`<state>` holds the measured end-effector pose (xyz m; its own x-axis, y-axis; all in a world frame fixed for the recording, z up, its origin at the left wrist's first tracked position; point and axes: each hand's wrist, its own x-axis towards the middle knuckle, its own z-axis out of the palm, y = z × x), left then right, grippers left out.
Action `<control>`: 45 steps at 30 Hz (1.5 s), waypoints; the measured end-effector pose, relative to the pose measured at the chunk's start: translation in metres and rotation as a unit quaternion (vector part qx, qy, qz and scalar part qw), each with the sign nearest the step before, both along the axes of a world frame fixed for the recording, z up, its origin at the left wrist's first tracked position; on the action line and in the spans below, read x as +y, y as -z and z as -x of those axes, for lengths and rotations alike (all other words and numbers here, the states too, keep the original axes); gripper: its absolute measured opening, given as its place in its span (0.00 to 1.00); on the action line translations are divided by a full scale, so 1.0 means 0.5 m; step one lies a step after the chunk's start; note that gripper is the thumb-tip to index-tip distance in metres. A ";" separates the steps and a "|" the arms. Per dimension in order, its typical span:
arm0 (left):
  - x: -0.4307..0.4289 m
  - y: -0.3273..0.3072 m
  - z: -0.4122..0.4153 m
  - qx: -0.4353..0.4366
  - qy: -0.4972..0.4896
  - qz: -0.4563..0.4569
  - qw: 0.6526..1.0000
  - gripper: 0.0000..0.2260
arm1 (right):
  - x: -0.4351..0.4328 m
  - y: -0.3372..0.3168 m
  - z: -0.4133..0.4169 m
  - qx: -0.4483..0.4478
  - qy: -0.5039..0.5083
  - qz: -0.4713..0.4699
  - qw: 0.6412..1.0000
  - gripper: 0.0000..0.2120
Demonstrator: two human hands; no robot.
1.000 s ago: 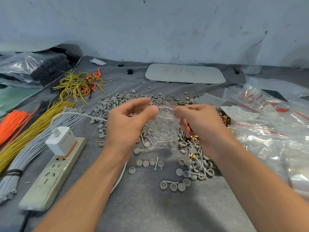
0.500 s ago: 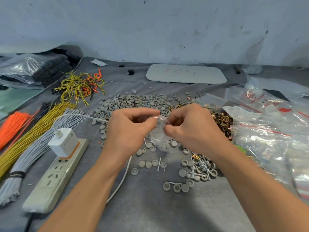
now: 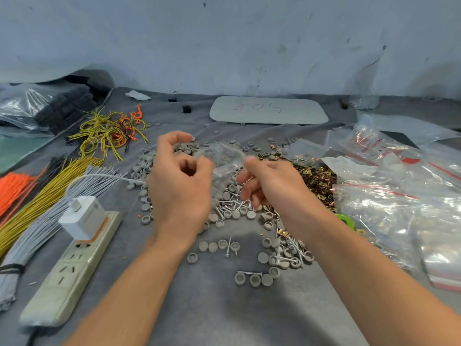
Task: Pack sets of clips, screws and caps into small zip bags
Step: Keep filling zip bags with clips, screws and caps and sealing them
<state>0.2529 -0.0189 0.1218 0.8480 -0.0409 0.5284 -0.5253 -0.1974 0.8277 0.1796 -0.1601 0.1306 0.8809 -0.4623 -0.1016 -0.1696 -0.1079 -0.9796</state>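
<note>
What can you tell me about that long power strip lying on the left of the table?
The power strip is a long off-white plastic bar lying flat on the grey cloth, angled from near left toward the middle. Its near sockets stand empty; a white charger is plugged into the far end, with a white cable curving away. A dark cord leaves its near end. Grey wires lie alongside.
</note>
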 end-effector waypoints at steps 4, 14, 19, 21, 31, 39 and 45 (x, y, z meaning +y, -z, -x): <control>-0.013 0.010 0.005 -0.049 0.012 -0.063 0.997 0.11 | -0.092 0.027 0.002 0.089 0.086 0.199 0.972 0.08; -0.043 0.047 -0.003 0.015 0.097 -0.277 0.956 0.10 | -0.210 0.043 0.035 0.302 -0.058 0.496 0.812 0.22; -0.041 0.054 0.003 0.028 0.106 -0.279 0.954 0.10 | -0.204 0.050 0.036 0.247 0.013 0.474 0.845 0.15; -0.040 0.054 0.004 0.031 0.107 -0.281 0.953 0.09 | -0.206 0.053 0.035 0.207 0.051 0.447 0.869 0.15; -0.042 0.054 0.013 0.024 0.090 -0.307 0.947 0.07 | -0.204 0.047 0.040 0.006 0.184 0.031 0.982 0.12; -0.050 0.045 0.041 -0.032 0.124 -0.234 0.964 0.15 | -0.117 0.023 0.069 -0.046 0.157 -0.544 0.823 0.13; -0.052 0.033 0.050 0.006 0.207 -0.188 0.960 0.06 | -0.038 0.017 0.055 -0.033 0.114 -0.570 0.813 0.22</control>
<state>0.2280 -0.0448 0.1054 0.7232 -0.5621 0.4012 -0.6147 -0.2592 0.7450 0.1518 -0.1789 0.1220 0.8061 -0.2526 -0.5352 -0.0011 0.9037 -0.4281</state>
